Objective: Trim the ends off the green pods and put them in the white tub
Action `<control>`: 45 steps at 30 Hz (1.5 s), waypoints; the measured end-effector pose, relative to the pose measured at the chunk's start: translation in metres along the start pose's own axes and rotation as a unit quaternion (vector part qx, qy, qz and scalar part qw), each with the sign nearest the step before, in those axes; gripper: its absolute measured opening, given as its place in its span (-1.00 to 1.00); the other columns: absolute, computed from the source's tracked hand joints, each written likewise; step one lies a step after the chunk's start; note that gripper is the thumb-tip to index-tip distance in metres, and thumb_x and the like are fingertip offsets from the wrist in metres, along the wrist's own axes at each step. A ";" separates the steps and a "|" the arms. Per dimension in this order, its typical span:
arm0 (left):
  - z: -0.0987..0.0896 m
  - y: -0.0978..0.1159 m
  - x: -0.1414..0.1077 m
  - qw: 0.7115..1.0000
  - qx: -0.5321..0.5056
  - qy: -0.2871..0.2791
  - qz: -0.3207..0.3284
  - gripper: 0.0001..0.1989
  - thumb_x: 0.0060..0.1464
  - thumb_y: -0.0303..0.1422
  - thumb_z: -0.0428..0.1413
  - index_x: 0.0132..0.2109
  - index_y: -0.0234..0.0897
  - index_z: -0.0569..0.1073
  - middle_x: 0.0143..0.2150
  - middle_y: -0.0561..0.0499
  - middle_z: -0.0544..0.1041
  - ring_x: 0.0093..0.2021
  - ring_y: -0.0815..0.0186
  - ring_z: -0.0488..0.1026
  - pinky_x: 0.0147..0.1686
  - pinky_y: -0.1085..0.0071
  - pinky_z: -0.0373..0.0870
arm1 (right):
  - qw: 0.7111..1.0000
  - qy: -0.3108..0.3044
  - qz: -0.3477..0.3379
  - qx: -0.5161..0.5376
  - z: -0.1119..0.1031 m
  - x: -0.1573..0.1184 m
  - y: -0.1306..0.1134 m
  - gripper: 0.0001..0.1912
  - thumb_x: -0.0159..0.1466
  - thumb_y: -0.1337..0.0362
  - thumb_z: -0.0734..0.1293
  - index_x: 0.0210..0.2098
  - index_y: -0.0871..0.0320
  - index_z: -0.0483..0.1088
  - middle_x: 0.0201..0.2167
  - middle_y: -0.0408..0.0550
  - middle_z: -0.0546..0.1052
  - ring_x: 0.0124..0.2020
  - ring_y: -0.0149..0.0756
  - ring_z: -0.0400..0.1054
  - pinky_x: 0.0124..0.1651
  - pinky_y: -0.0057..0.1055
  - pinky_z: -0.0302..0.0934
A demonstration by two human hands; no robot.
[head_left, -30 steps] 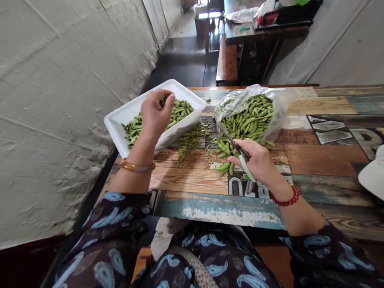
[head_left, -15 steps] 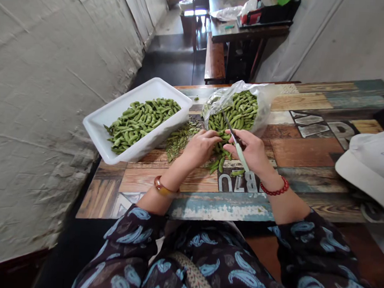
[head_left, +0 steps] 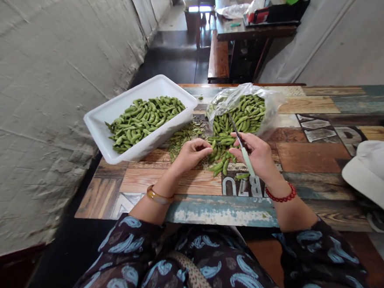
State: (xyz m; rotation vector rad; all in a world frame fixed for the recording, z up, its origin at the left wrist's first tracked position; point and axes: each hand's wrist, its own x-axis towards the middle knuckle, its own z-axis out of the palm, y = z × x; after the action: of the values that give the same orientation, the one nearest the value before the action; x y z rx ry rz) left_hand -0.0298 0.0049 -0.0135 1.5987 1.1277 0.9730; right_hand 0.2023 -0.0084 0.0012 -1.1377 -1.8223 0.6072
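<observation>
My left hand hovers at the left side of the loose green soybean pods, thumb and fingertips pinched together. Whatever the pinch holds, if anything, is too small to tell. In my right hand lies a slim-bladed cutting tool with a pale green handle, its dark blade pointing away over the pods. The right thumb and index finger are spread near the pile. Behind it, a clear plastic bag lies open with many pods inside. Small trimmed bits lie between the pile and a white tub of pods.
The patchwork-patterned table runs up to a rough wall on the left. A white cap rests at the right edge. Beyond stand a wooden bench and another table with bags and a dark box.
My left hand has drawn back left and toward me from the pods, away from my right hand. My right hand keeps the tool over the pile. The view has shifted slightly.
</observation>
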 end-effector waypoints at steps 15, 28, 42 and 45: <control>0.001 0.017 -0.007 0.881 -0.455 -0.032 -0.127 -0.71 -0.03 -0.31 0.32 -0.24 -0.28 0.38 -0.26 0.00 0.58 -0.39 0.40 0.49 -0.36 0.49 0.41 | 0.997 -0.062 0.045 -0.023 0.004 -0.006 0.002 -0.57 0.22 0.15 0.45 0.06 0.07 0.46 -0.27 -0.06 0.52 -0.24 -0.22 0.45 -0.22 -0.32 0.39; 0.013 0.016 -0.011 0.869 -0.457 -0.120 -0.146 -0.75 -0.04 -0.34 0.28 -0.29 -0.30 0.36 -0.24 -0.04 0.60 -0.32 0.28 0.59 -0.24 0.31 0.55 | 0.992 -0.040 0.090 0.085 0.017 -0.009 -0.017 -0.66 0.21 0.15 0.42 -0.04 0.10 0.47 -0.33 -0.14 0.52 -0.43 -0.41 0.38 -0.36 -0.46 0.33; 0.009 0.019 -0.008 0.884 -0.437 -0.061 -0.154 -0.80 -0.06 -0.44 0.19 -0.28 -0.28 0.31 -0.28 -0.03 0.61 -0.23 0.21 0.63 -0.14 0.24 0.54 | 0.983 -0.038 0.121 0.132 0.015 -0.006 -0.017 -0.70 0.18 0.29 0.36 -0.08 0.10 0.44 -0.36 -0.18 0.47 -0.48 -0.45 0.33 -0.41 -0.48 0.29; 0.009 0.019 -0.008 0.892 -0.418 -0.055 -0.161 -0.80 -0.09 -0.46 0.18 -0.28 -0.29 0.33 -0.31 0.00 0.58 -0.29 0.27 0.59 -0.21 0.30 0.54 | 0.987 -0.034 0.117 0.108 0.014 -0.006 -0.016 -0.71 0.17 0.29 0.37 -0.09 0.11 0.44 -0.37 -0.18 0.46 -0.50 -0.46 0.32 -0.43 -0.49 0.27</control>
State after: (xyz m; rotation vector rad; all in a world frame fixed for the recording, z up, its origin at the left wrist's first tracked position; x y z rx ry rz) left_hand -0.0187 -0.0083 0.0017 0.7273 0.6993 0.9420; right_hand 0.1837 -0.0201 0.0035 -1.2031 -1.6423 0.9674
